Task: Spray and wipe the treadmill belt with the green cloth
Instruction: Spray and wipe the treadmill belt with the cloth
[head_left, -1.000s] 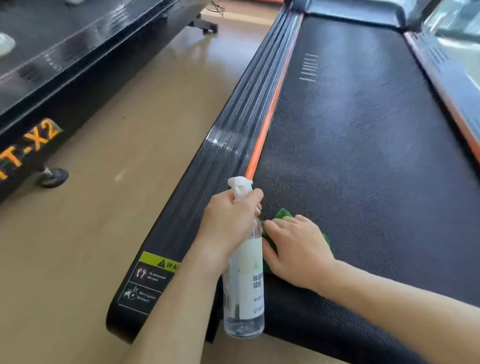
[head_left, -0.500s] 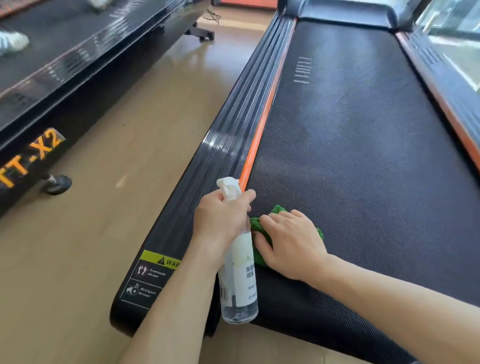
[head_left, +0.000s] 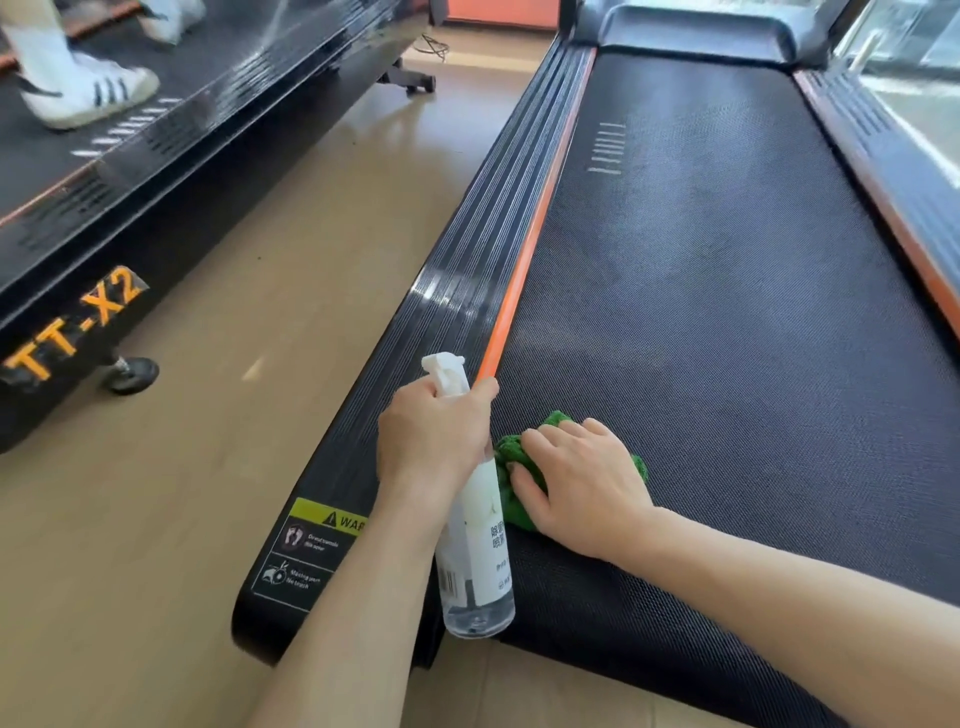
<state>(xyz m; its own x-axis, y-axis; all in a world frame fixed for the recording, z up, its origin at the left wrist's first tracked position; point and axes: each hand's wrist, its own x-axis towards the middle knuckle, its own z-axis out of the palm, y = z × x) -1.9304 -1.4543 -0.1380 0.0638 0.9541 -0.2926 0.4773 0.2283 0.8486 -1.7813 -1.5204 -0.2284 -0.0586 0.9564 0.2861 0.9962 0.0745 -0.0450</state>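
Observation:
The black treadmill belt (head_left: 727, 291) runs away from me, edged by orange strips. My left hand (head_left: 431, 436) grips the neck of a clear spray bottle (head_left: 478, 566) with a white trigger head, held over the belt's near left edge. My right hand (head_left: 582, 478) lies flat on the green cloth (head_left: 511, 452), pressing it on the belt just right of the bottle. Most of the cloth is hidden under my palm.
A ribbed black side rail (head_left: 452, 332) with a yellow warning sticker (head_left: 327, 517) borders the belt on the left. A second treadmill (head_left: 78, 322) marked TT-X2 stands at left, with a person's white shoe (head_left: 88, 93) on its belt. Wooden floor (head_left: 218, 374) lies between.
The view has tilted up, showing more of the far belt and the neighbouring treadmill. Both hands keep their hold and stay near the belt's near left corner.

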